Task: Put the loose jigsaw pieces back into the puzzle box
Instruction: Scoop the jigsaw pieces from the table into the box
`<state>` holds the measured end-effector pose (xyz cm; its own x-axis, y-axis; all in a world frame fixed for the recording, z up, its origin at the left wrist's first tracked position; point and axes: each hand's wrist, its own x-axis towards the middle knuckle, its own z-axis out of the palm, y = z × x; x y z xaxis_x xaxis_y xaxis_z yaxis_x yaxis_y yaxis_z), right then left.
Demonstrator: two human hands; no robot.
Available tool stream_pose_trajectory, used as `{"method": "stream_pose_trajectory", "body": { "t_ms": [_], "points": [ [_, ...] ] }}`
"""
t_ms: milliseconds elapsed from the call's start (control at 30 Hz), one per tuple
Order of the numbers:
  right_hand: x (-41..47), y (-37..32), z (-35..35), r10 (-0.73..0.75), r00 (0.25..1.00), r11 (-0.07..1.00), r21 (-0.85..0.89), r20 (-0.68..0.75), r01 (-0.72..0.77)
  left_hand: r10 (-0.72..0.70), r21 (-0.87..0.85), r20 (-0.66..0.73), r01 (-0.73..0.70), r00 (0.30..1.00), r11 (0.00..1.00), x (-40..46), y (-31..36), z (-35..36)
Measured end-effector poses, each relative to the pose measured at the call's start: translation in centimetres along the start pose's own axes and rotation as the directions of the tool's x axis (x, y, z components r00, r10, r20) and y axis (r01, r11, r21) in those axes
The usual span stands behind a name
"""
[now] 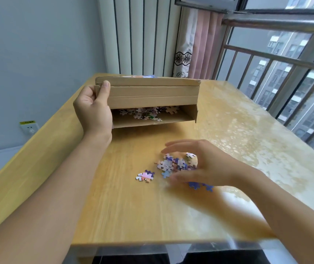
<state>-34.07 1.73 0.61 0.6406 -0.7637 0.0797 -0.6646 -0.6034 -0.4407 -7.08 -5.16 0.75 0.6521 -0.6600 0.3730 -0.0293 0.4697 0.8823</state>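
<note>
A dozen-odd loose jigsaw pieces (173, 164) lie on the surface (125, 206) right under our right hand (207, 164), fingers (173, 147) spread & curling over them, blurred. Puzzle box (148, 100) sits beyond, mouth facing us; left hand (93, 109) grips its lid end.

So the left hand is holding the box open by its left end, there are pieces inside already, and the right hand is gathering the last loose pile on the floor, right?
Not the floor. The head view shows the loose pile lying on the wooden table, with the right hand cupped around it. The rest holds: the left hand grips the box at its left end, and pieces show inside it.
</note>
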Motion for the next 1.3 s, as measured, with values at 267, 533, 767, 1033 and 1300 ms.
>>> {"method": "stream_pose_trajectory", "body": {
  "t_ms": [267,533,767,1033,1300],
  "points": [
    [-0.8,1.1,-1.9,0.407,0.912,0.914,0.016,-0.053,-0.406,0.003,0.004,0.036,-0.003,0.999,1.0,-0.2,2.2,0.1],
    [7.7,0.2,-12.8,0.47,0.75,0.738,0.674,-0.465,-0.044,-0.029,-0.045,0.136,0.035,0.99,0.998,8.8,14.0,5.9],
    [8.7,-1.6,-19.8,0.28,0.417,0.955,0.296,-0.865,-0.028,0.037,-0.054,0.143,-0.03,0.989,0.998,11.0,19.3,7.4],
    [6.4,-0.9,-18.5,0.096,0.342,0.986,0.042,-0.935,-0.163,0.166,-0.03,0.124,-0.164,0.978,0.986,8.6,18.7,7.8],
    [3.2,4.6,-8.5,0.32,0.579,0.908,0.067,-0.75,-0.414,0.035,0.255,0.198,-0.086,0.98,0.963,0.6,5.4,3.6]
  ]
}}
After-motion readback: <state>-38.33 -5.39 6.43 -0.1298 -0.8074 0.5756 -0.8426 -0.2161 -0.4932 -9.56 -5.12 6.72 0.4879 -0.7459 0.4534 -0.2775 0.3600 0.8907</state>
